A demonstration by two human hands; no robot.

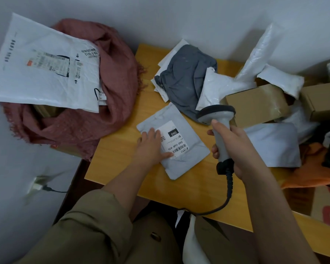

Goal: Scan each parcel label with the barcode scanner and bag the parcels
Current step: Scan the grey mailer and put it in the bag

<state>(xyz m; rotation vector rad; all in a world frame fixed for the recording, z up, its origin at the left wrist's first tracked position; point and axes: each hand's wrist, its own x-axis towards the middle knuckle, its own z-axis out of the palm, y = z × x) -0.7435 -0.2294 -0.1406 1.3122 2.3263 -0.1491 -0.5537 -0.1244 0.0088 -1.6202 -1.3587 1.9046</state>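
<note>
Grey parcel [176, 141] lies flat on the yellow table [194, 183], near its left edge, with a white label [173, 139] facing up. The left hand [151, 145] rests on the parcel's left side, arm reaching in from below; its fingers are straight and slightly spread, the fingertips on the label's edge and the thumb stretched along the label's lower corner. The right hand [234, 147] is raised just right of the parcel, fingers curled around the grip of a grey barcode scanner [217, 126]; the index finger runs up the front of the handle, and the scanner's head sits above the parcel's upper right corner. A dark cable [228, 193] trails from the handle's base toward the table's front edge. Beyond the parcel lie a dark grey bag [187, 79], white padded envelopes [217, 88] and cardboard boxes [259, 103]. Left of the table, a pink cloth sack [111, 92] holds a large white mailer [44, 67].
</note>
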